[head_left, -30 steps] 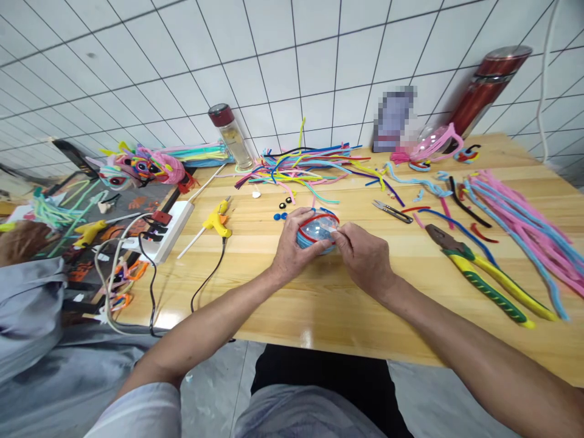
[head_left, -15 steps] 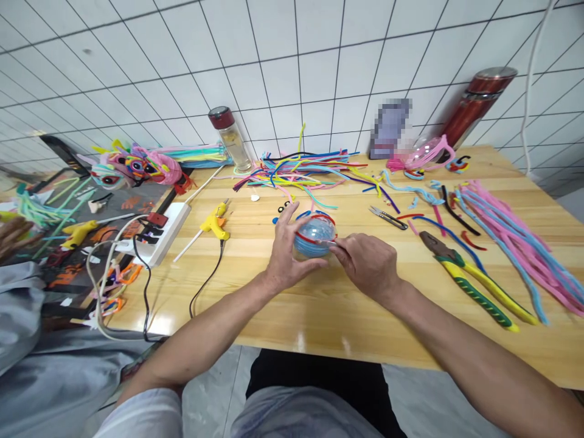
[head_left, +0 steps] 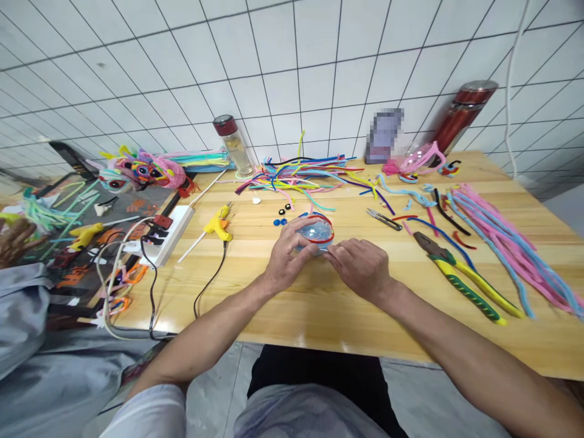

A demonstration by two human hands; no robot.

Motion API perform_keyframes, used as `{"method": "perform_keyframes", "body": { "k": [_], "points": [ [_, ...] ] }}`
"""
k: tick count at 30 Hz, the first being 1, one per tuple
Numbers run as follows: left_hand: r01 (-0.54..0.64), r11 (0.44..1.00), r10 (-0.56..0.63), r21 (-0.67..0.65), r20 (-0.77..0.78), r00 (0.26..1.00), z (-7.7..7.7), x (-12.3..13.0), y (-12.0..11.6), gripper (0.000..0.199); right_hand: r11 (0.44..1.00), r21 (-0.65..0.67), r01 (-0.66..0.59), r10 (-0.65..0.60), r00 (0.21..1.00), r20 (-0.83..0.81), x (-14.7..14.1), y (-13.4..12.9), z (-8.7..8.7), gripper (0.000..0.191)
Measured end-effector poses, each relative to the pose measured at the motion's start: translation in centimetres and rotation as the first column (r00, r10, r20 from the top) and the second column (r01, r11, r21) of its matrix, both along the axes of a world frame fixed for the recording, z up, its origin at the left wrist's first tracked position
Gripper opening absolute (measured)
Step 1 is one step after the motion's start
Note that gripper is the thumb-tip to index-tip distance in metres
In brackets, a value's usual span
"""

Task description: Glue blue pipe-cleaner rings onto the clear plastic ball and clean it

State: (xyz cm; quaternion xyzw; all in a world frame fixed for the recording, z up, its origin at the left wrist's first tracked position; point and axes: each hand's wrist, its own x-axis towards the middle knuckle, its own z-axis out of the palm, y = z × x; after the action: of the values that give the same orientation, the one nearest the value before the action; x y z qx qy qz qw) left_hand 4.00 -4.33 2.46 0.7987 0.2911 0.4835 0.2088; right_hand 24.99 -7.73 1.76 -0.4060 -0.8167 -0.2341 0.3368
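Observation:
A clear plastic ball (head_left: pixel 316 231), wrapped low in light blue and edged with red fuzzy stem, is at the middle of the table. My left hand (head_left: pixel 290 250) closes around its left side, fingers over the top and thumb along the near side. At the ball's lower right edge, my right hand (head_left: pixel 360 264) pinches something small and pale whose kind I cannot make out. The near side of the ball is partly covered by my fingers and thumb. Just beyond my left hand lie blue beads (head_left: pixel 280 222) and black rings (head_left: pixel 285 208).
Left are a yellow glue gun (head_left: pixel 219 224), a white power strip (head_left: pixel 171 234) with cables, and a co-worker's hand (head_left: pixel 17 243). Pipe cleaners (head_left: pixel 301 173) lie behind. Thread snips (head_left: pixel 384 219), pliers (head_left: pixel 460 274), pink-and-blue stems (head_left: pixel 511 243) and a red flask (head_left: pixel 465 115) are right.
My left thumb has come up over the near edge of the ball, and its fingers have lowered over the top. My right hand has shifted slightly left and down. The camera view has shifted slightly.

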Motion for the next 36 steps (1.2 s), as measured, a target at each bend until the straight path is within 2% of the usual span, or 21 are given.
{"method": "perform_keyframes", "body": {
  "k": [5,12,16,21,27,30,32,36],
  "points": [
    [-0.116,0.992,0.117,-0.039,0.016,0.993,0.0,-0.7,0.2,0.027,0.998,0.05,-0.035,0.035,0.999,-0.004,-0.2,-0.1,0.1,0.024],
    [-0.183,0.983,0.183,-0.011,0.051,0.982,0.8,-1.7,1.4,0.025,0.998,0.026,-0.064,0.064,0.998,0.019,0.1,-0.1,0.0,0.021],
    [-0.059,0.998,0.058,-0.019,-0.056,0.997,1.7,-1.9,1.1,0.026,0.996,0.047,-0.081,0.081,0.997,0.004,0.1,-0.1,0.2,0.017],
    [0.038,0.996,-0.017,0.082,-0.24,0.971,2.1,-1.7,0.3,0.015,0.993,0.081,-0.084,0.083,0.996,0.023,-0.2,0.0,0.2,0.023],
    [0.155,0.986,-0.131,0.062,-0.29,0.948,2.1,-1.6,0.4,0.01,0.992,0.089,-0.089,0.086,0.996,0.037,-0.4,-0.1,0.3,0.026],
    [0.066,0.997,-0.057,0.048,-0.173,0.983,2.3,-2.0,0.8,0.014,0.992,0.076,-0.101,0.098,0.995,0.034,-0.2,-0.1,0.4,0.024],
    [-0.074,0.997,0.076,0.027,-0.041,0.996,2.3,-2.5,1.5,0.021,0.991,0.054,-0.126,0.125,0.992,0.019,0.0,-0.1,0.5,0.022],
    [-0.383,0.924,0.381,-0.021,0.158,0.911,1.8,-3.4,3.2,0.045,0.987,-0.017,-0.157,0.155,0.985,-0.071,0.9,0.1,0.5,0.019]
  ]
}}
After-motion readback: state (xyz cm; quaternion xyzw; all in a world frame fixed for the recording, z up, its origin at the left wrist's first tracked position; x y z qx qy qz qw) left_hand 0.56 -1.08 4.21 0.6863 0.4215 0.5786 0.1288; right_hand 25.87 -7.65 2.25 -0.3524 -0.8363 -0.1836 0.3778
